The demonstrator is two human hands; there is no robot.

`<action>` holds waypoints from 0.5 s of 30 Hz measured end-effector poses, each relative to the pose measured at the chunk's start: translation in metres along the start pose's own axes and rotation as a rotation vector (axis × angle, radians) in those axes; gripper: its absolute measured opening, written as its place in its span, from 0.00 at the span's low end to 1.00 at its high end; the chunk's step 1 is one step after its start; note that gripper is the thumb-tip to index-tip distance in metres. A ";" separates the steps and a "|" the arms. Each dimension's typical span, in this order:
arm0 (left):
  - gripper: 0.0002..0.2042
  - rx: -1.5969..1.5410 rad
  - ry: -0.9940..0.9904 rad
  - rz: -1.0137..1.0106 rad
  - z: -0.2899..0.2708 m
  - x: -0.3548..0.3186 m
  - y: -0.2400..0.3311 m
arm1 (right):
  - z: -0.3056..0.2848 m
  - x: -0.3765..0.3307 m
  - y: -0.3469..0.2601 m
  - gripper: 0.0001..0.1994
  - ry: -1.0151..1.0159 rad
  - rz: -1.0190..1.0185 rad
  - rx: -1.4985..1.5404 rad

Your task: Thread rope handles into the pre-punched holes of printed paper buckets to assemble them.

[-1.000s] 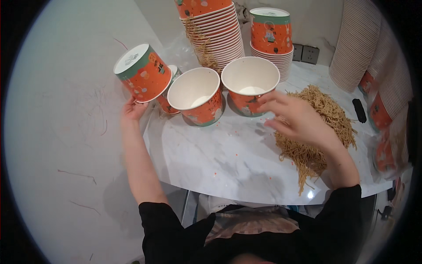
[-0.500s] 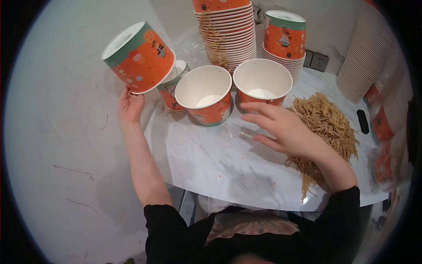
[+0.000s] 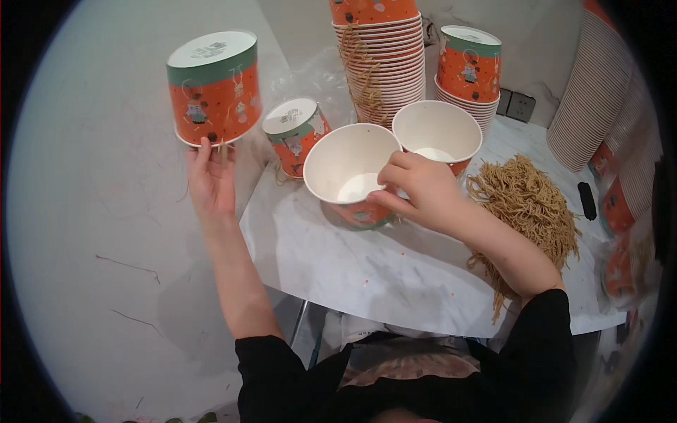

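My left hand (image 3: 210,180) holds an upside-down orange paper bowl (image 3: 214,86) up in the air, left of the table, fingers under its rim. My right hand (image 3: 416,190) grips the rim of an open orange paper bowl (image 3: 350,173), tilted toward me on the white marble table (image 3: 367,271). A second open bowl (image 3: 437,134) stands just behind it. Another upside-down bowl (image 3: 296,134) leans at the table's left edge. A heap of dry tan noodles (image 3: 525,204) lies to the right of my right forearm.
A tall stack of nested bowls (image 3: 381,56) with noodle strands hanging on it stands at the back. A shorter stack (image 3: 467,70) topped by an inverted bowl is beside it. More stacked bowls (image 3: 599,106) fill the right side. A wall socket (image 3: 518,106) sits behind.
My left hand has raised the inverted bowl higher and turned it more upright. My right hand left the noodles and moved left, taking hold of the nearer open bowl's rim and tilting it.
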State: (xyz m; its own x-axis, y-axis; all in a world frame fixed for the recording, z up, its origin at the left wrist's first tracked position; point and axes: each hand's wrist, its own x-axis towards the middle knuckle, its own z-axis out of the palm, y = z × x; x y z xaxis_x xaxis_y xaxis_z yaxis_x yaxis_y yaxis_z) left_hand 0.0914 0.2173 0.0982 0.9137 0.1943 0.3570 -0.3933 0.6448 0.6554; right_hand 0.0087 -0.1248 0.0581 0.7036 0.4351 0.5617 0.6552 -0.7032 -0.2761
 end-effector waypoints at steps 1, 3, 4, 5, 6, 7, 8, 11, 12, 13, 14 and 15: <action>0.18 0.098 0.005 0.076 -0.001 0.004 0.000 | -0.006 -0.003 -0.002 0.14 -0.031 0.007 0.005; 0.18 0.189 0.009 0.150 -0.004 0.014 -0.009 | -0.018 -0.009 -0.007 0.13 -0.064 0.017 0.004; 0.17 0.266 0.004 0.183 -0.010 0.020 -0.015 | -0.020 -0.011 -0.011 0.13 -0.092 0.035 0.022; 0.16 0.343 -0.001 0.214 -0.015 0.027 -0.023 | -0.022 -0.013 -0.014 0.13 -0.120 0.054 0.039; 0.15 0.355 0.019 0.192 -0.025 0.033 -0.029 | -0.021 -0.014 -0.016 0.13 -0.121 0.046 0.042; 0.15 0.354 0.020 0.194 -0.030 0.038 -0.037 | -0.021 -0.016 -0.017 0.13 -0.133 0.039 0.049; 0.15 0.268 0.003 0.110 -0.036 0.043 -0.044 | -0.021 -0.017 -0.018 0.13 -0.145 0.031 0.056; 0.16 0.143 0.051 -0.067 -0.044 0.050 -0.070 | -0.022 -0.024 -0.016 0.14 -0.126 0.042 0.059; 0.16 0.046 0.067 -0.140 -0.045 0.050 -0.075 | -0.024 -0.022 -0.017 0.14 -0.123 0.045 0.054; 0.16 -0.050 0.084 -0.213 -0.048 0.050 -0.078 | -0.028 -0.016 -0.021 0.17 -0.057 0.115 0.120; 0.16 -0.051 0.080 -0.213 -0.050 0.051 -0.081 | -0.029 -0.009 -0.023 0.19 0.010 0.184 0.188; 0.15 -0.080 0.096 -0.217 -0.052 0.050 -0.081 | -0.027 0.003 -0.020 0.24 0.094 0.147 0.195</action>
State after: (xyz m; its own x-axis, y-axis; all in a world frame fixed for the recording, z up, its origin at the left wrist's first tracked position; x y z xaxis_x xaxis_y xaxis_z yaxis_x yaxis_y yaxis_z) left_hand 0.1742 0.2132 0.0281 0.9829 0.1118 0.1464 -0.1810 0.7347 0.6538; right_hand -0.0096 -0.1241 0.0862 0.7725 0.2757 0.5720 0.5950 -0.6291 -0.5003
